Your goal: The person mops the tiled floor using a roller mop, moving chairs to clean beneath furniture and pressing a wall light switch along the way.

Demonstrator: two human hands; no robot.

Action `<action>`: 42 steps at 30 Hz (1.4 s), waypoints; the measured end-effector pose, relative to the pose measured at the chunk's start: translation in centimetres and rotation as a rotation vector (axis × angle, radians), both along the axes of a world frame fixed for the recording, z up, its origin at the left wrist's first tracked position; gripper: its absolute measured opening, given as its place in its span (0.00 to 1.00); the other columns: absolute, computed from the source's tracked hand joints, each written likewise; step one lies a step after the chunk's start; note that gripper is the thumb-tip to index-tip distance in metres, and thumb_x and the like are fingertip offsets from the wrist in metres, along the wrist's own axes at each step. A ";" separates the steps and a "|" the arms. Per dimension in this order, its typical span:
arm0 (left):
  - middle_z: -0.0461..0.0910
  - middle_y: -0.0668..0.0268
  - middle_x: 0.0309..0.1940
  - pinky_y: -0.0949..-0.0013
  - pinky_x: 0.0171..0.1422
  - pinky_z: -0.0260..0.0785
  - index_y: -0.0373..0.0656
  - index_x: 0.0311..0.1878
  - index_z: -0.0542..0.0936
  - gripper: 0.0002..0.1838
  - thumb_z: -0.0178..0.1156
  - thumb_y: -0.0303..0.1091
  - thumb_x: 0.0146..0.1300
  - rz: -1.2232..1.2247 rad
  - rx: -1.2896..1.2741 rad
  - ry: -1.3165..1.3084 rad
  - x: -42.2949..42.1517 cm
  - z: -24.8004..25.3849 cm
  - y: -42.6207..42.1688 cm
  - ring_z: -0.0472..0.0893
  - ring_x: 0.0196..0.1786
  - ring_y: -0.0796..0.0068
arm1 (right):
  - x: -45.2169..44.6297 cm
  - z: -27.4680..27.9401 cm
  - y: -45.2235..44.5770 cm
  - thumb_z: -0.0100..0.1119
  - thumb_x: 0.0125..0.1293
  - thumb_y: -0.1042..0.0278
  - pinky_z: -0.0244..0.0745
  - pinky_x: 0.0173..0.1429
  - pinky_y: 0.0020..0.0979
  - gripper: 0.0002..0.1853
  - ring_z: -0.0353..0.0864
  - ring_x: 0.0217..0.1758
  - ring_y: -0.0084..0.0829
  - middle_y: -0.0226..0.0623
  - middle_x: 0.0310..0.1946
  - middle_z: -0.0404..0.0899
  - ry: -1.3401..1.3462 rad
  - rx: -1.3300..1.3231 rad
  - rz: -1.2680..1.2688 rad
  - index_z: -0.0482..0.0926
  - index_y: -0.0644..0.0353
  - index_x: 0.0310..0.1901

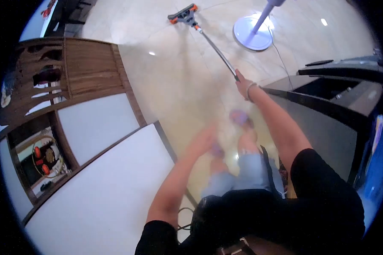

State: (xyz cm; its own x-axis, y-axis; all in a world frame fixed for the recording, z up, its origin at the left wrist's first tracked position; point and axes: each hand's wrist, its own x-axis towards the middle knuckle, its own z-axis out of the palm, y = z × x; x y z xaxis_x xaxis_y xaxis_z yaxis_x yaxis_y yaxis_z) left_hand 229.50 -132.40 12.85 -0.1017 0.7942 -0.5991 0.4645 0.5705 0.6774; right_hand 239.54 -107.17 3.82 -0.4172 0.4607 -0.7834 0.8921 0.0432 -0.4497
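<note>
"Gripping the mop [217,52] near the upper end of its pole, is that the right hand [244,86]?"

"Yes, closed around it, right of centre in the frame, with a bracelet [252,92] at the wrist. The fingers partly hide that end of the pole."

"And where's the mop head [184,17]?"

"At the top of the frame, on the tiled floor [157,80], grey with orange corners. A round pale base [247,37] stands to its right; the frame cuts off whatever its post carries."

"What about the left hand [207,135]?"

"Blurred, near the centre, over the floor. I can't tell whether it's open or closed."

"The feet?"

"The right shoe [241,117] is smeared purple; the left shoe [217,149] is partly hidden behind the left hand and arm."

"Any writing?"

"The blue thing [375,148] at the right edge has pale marks, too blurred to read. Inside the cabinet [91,66], lower left, a round frame [47,156] holds red shapes I can't make out."
</note>
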 end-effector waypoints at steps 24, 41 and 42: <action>0.79 0.59 0.32 0.66 0.42 0.70 0.41 0.45 0.77 0.14 0.50 0.38 0.62 0.013 -0.442 0.161 -14.4 -1.5 -45.4 0.77 0.34 0.68 | 29.6 8.9 -45.6 0.43 0.64 0.62 0.71 0.47 0.43 0.30 0.76 0.42 0.53 0.58 0.44 0.73 -0.098 0.019 -0.457 0.50 0.39 0.67; 0.67 0.58 0.56 0.64 0.59 0.61 0.49 0.66 0.59 0.32 0.58 0.37 0.58 -0.745 0.150 -0.397 37.4 -4.2 -35.2 0.68 0.56 0.64 | 72.1 20.0 -85.5 0.44 0.65 0.56 0.72 0.39 0.49 0.33 0.78 0.32 0.52 0.58 0.31 0.77 -0.524 -0.171 -0.315 0.41 0.31 0.68; 0.66 0.57 0.57 0.63 0.62 0.58 0.45 0.64 0.60 0.33 0.60 0.37 0.56 -0.889 0.253 -0.402 43.5 -6.7 -36.9 0.66 0.59 0.61 | 75.1 23.3 -89.9 0.45 0.65 0.56 0.71 0.39 0.51 0.33 0.78 0.32 0.53 0.58 0.29 0.76 -0.601 -0.251 -0.327 0.40 0.32 0.68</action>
